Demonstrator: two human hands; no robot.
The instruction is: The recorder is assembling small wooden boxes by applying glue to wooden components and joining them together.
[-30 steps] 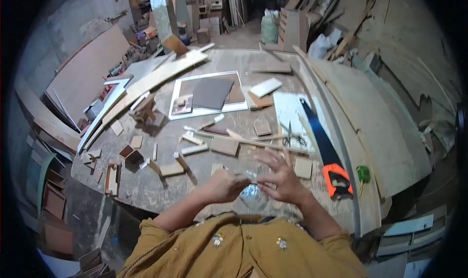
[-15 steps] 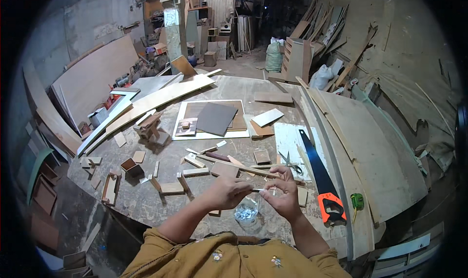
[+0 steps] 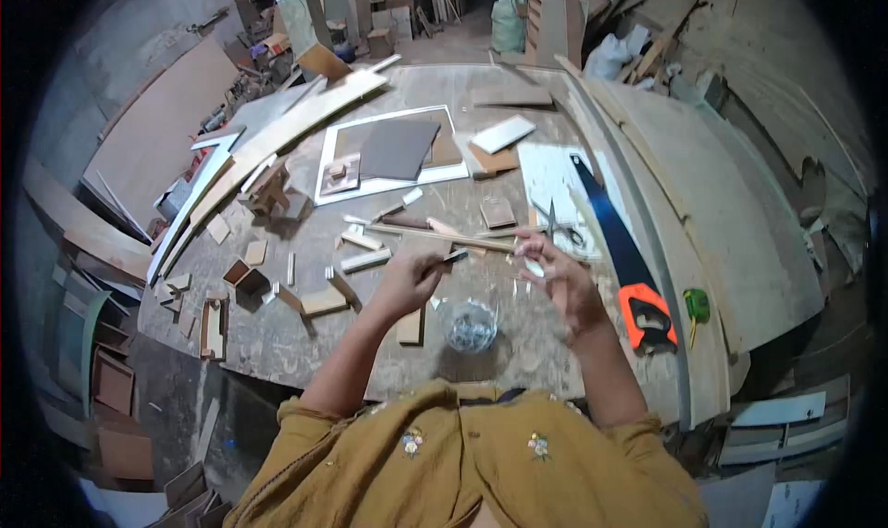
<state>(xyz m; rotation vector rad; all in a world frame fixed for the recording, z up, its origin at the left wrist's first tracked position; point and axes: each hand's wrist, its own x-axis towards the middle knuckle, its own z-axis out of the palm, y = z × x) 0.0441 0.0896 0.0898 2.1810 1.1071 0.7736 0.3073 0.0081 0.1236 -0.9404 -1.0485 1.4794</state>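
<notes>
My left hand is closed, pinching a small, thin dark piece between thumb and fingertips; its kind is too small to make out. Apart from it, to the right, my right hand is raised with curled fingers, and a small pale, shiny piece shows at its fingertips. Below and between both hands stands a clear round container with small bluish-white bits inside. Long thin wooden strips lie just beyond the hands, and an open pair of scissors lies past my right hand.
An orange-handled handsaw and a green tape measure lie on the right of the table. Small wooden blocks and a little open box are at the left. A dark square panel and long boards lie farther back.
My hands have moved apart; they met over the container before. The dark piece stays in my left hand, and the pale piece is now separate at my right fingertips. The view has tilted downward.
</notes>
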